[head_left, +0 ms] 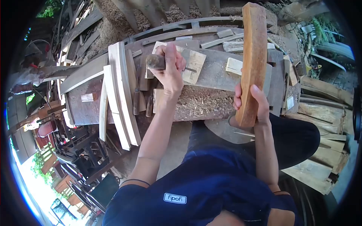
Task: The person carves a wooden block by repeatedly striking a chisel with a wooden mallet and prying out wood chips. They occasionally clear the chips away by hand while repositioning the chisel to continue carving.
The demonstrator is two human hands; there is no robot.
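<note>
My left hand [169, 67] is closed around the wooden handle of a chisel [155, 61]. Its narrow metal blade points right and overlaps a pale, flat wood piece [195, 62] on the workbench. My right hand [256, 101] grips the lower end of a club-like wooden mallet [254, 52], thick and smooth, held lengthwise away from me. Left of the mallet's middle, a small pale wood block [234, 66] sits on the grey plank [218, 71]. More wooden-handled tools [136, 101] rest on the bench below and left of my left hand.
Long pale curved strips [122, 94] lie across the bench's left side and overhang its near edge. Wood shavings [203, 100] cover the near middle. Curved offcuts line the far edge, and stacked boards [320, 158] lie on the ground at right.
</note>
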